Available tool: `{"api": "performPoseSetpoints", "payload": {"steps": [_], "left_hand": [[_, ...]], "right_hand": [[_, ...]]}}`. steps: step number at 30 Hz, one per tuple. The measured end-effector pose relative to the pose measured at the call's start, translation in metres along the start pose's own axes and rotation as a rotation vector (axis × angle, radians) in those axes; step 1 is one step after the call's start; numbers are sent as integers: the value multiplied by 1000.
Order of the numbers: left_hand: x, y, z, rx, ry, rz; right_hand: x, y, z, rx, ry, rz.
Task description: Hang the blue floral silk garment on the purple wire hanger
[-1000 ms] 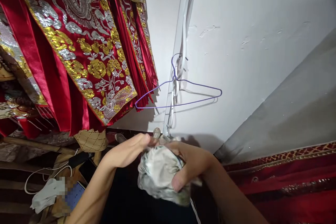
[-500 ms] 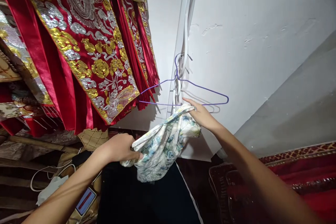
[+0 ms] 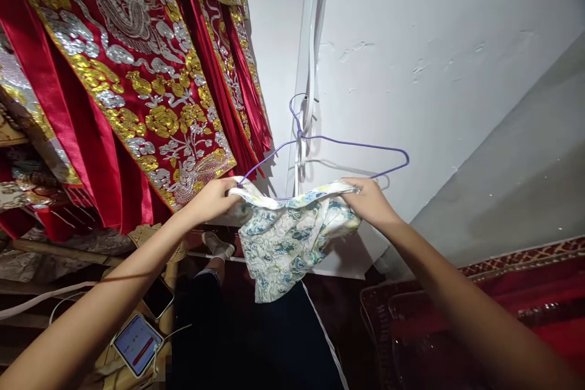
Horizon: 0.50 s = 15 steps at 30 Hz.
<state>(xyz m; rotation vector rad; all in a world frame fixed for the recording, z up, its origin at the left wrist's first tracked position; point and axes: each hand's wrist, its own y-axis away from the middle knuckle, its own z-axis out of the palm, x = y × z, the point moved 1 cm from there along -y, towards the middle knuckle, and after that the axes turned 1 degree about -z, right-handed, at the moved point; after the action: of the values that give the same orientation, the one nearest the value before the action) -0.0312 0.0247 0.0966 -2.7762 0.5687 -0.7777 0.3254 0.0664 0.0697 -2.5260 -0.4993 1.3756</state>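
A white garment with a blue and green floral print (image 3: 286, 244) hangs stretched between my two hands, its long top edge held almost level. My left hand (image 3: 217, 198) grips one end of that edge, with the thumb on top. At the other end, my right hand (image 3: 371, 200) is closed on the edge. Behind the cloth is a purple wire hanger (image 3: 350, 142), its hook up at a white cable (image 3: 311, 61) on the wall. The hanger's left corner goes down into the garment's edge beside my left hand. Its right corner sticks out bare above my right hand.
Red costumes with gold and silver embroidery (image 3: 164, 103) hang at the left. A lit phone (image 3: 137, 344) with a cord lies on a bamboo surface at lower left. A white wall (image 3: 434, 42) stands ahead. Red cloth (image 3: 539, 317) lies at lower right.
My left hand has moved up with its end of the garment, to the hanger's left corner. My right hand has shifted right, and the top edge has gone from slanted to nearly level.
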Motion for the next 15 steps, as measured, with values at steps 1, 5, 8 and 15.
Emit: {"api": "performPoseSetpoints", "payload": {"steps": [1, 5, 8, 15], "left_hand": [[6, -5, -1, 67, 25, 37], [18, -24, -7, 267, 401, 89], [11, -35, -17, 214, 691, 5], [-5, -48, -38, 68, 898, -197]], "right_hand": [[1, 2, 4, -22, -39, 6], [2, 13, 14, -49, -189, -58], [5, 14, 1, 97, -252, -78], [7, -28, -64, 31, -161, 218]]}}
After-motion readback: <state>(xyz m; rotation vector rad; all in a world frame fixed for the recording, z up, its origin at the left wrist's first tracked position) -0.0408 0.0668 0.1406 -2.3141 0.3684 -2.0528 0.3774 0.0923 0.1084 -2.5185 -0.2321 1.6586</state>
